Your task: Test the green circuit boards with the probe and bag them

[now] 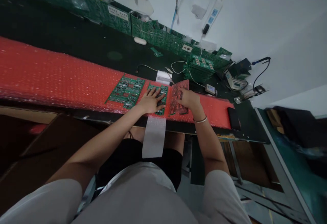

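My left hand (151, 100) lies flat with fingers spread on a green circuit board (161, 91) that rests on a long red bubble-wrap sheet (51, 74). My right hand (188, 98) grips a folded piece of red bubble wrap (178, 93) just right of that board and lifts its edge. A second green circuit board (126, 92) lies uncovered on the sheet to the left of my left hand. A white strip of labels (154, 136) hangs from under the board over the table's front edge.
Stacks of green circuit boards (199, 68) stand along the wall at the back. A small meter (211, 89), a black phone (233, 118), cables and a soldering station (236, 79) sit to the right. A power strip (212, 15) hangs on the wall.
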Action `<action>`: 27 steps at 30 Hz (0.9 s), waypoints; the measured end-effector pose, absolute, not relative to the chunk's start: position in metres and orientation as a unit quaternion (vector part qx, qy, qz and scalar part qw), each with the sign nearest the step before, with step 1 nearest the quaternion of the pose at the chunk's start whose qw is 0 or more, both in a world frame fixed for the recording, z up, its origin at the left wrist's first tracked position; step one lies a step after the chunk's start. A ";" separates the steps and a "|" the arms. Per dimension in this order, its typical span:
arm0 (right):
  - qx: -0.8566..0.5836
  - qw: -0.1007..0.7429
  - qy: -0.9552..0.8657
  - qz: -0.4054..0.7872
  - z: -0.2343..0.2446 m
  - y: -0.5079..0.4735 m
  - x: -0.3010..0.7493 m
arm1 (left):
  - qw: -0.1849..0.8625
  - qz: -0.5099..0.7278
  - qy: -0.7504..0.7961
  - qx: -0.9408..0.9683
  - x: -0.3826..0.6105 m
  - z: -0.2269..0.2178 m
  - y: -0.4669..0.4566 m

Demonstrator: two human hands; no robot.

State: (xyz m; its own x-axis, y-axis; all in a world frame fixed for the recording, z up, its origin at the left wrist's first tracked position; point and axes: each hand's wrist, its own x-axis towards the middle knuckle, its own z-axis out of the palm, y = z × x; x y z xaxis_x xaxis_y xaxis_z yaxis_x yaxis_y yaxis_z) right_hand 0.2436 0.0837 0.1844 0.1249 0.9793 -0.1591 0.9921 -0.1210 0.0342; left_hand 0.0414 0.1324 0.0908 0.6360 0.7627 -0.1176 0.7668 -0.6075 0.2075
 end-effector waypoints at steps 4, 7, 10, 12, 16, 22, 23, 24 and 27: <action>0.747 0.120 0.654 -0.012 0.195 0.086 0.218 | 0.129 -0.001 0.420 0.898 0.053 0.089 0.128; 0.738 0.130 0.662 -0.005 0.196 0.092 0.207 | 0.133 0.014 0.417 0.899 0.058 0.086 0.129; 0.724 0.108 0.680 -0.040 0.197 0.101 0.201 | 0.156 0.043 0.414 0.896 0.059 0.085 0.137; 0.702 0.078 0.704 -0.079 0.198 0.106 0.195 | 0.185 0.097 0.428 0.879 0.052 0.086 0.144; 0.673 0.030 0.723 -0.156 0.188 0.116 0.173 | 0.164 0.225 0.536 0.797 0.022 0.091 0.152; 0.689 0.035 0.714 -0.119 0.150 0.127 0.123 | 0.126 0.235 0.547 0.794 -0.024 0.093 0.139; 0.684 0.039 0.717 -0.126 0.146 0.128 0.120 | 0.130 0.233 0.524 0.809 -0.027 0.092 0.136; 0.673 0.032 0.726 -0.139 0.143 0.127 0.122 | 0.136 0.227 0.500 0.825 -0.030 0.090 0.132; 0.661 -0.074 0.731 -0.154 0.137 0.120 0.145 | 0.145 0.195 0.448 0.861 -0.030 0.084 0.118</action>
State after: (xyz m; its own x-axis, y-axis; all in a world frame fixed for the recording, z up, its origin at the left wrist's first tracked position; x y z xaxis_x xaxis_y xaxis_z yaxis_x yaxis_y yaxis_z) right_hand 0.1452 0.1204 0.1365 -0.1150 0.9889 -0.0945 0.9430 0.0788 -0.3232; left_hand -0.0303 0.1182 0.0840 0.5227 0.8273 0.2058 0.7146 -0.5569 0.4234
